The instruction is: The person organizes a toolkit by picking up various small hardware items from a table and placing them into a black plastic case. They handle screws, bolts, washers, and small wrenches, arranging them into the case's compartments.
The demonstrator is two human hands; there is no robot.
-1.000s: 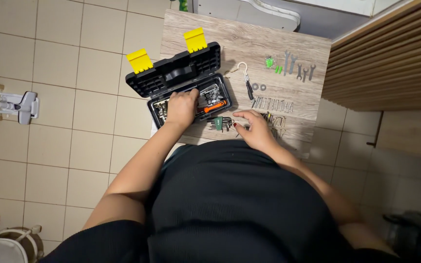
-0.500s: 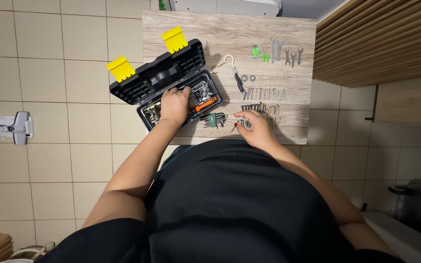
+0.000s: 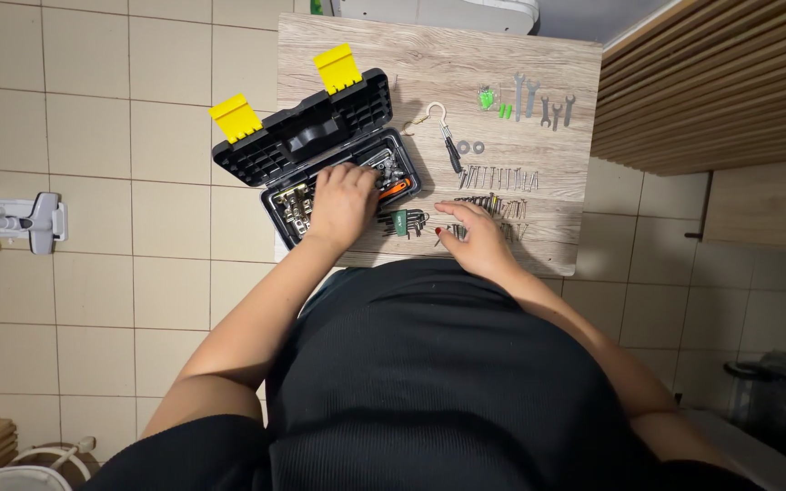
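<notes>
The person is reaching the left hand (image 3: 342, 204) into the open toolbox (image 3: 320, 150), fingers curled down among the loose metal parts in its tray; whether they are gripping anything cannot be told. The lid is lying back flat with its two yellow latches (image 3: 286, 93) sticking up, leaving the tray free to reach. An orange-handled tool (image 3: 398, 185) is lying in the box just beside the fingers. The right hand (image 3: 477, 238) is resting on the table (image 3: 448, 64), fingers spread flat and open over a row of screws (image 3: 493, 205), near the green hex keys (image 3: 407, 221). Wrenches (image 3: 543, 102) and washers (image 3: 471, 146) are lying sorted in rows, well apart from the box.
</notes>
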